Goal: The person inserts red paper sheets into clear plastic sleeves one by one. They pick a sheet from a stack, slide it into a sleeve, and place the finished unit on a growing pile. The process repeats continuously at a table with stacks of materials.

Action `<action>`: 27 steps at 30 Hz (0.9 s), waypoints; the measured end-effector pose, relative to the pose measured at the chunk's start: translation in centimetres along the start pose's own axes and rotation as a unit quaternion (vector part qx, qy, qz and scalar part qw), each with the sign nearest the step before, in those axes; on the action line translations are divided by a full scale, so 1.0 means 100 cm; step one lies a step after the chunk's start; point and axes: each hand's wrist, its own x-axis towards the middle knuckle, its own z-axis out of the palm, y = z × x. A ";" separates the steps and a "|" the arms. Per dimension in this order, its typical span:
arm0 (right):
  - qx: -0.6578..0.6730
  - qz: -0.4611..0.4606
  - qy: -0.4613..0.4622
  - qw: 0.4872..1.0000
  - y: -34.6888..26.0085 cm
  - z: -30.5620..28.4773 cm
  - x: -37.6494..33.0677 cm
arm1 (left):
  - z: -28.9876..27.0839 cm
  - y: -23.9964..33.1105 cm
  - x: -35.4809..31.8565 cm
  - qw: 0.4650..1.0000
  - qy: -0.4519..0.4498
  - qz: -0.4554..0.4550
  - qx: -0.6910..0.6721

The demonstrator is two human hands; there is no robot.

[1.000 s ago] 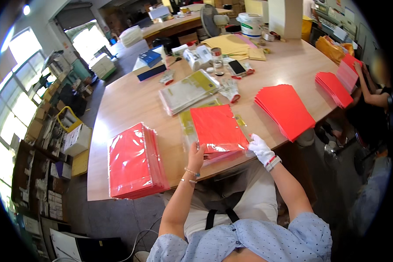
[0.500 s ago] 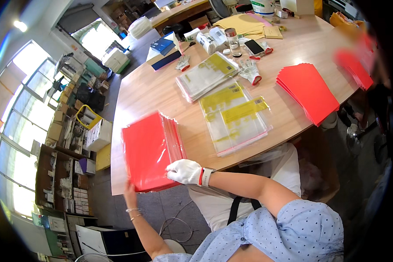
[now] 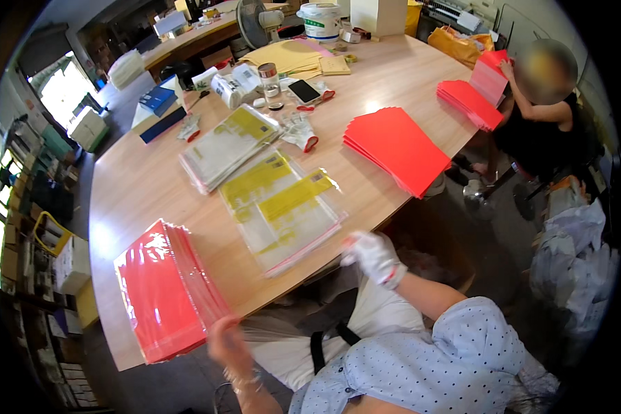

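A stack of red sheets in clear plastic sleeves (image 3: 155, 297) lies at the table's near left edge, its sleeve flaps fanned toward the right. My bare left hand (image 3: 231, 345), with bracelets at the wrist, is beside the stack's near right corner; motion smears its fingers. My right hand (image 3: 376, 259), in a white glove with red trim, hangs over my lap by the table edge, also blurred. Just left of it lie clear plastic bags with yellow print (image 3: 283, 214). Beyond it, a fanned pile of bare red sheets (image 3: 397, 148) rests near the table edge.
More printed bags (image 3: 231, 145) lie behind, with white gloves (image 3: 298, 131), a phone (image 3: 303, 91) and a glass jar (image 3: 270, 86). At far right, a seated person (image 3: 538, 117) holds red sheets beside another red pile (image 3: 469, 103). A white bucket (image 3: 320, 22) stands at the back.
My right hand has left the sleeved stack and moved right. My left hand has shifted from the stack's near left side to its near right corner. The view has swung right.
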 end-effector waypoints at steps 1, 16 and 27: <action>0.066 -0.071 0.093 0.991 0.003 -0.036 0.006 | 0.035 0.019 0.017 0.997 -0.070 0.036 0.024; -0.690 -0.352 0.117 0.622 -0.086 -0.198 0.046 | 0.209 0.003 0.107 0.928 -0.197 0.180 0.262; -0.675 -0.351 0.019 0.649 -0.098 -0.174 -0.014 | 0.218 0.005 0.088 0.890 -0.202 0.253 0.320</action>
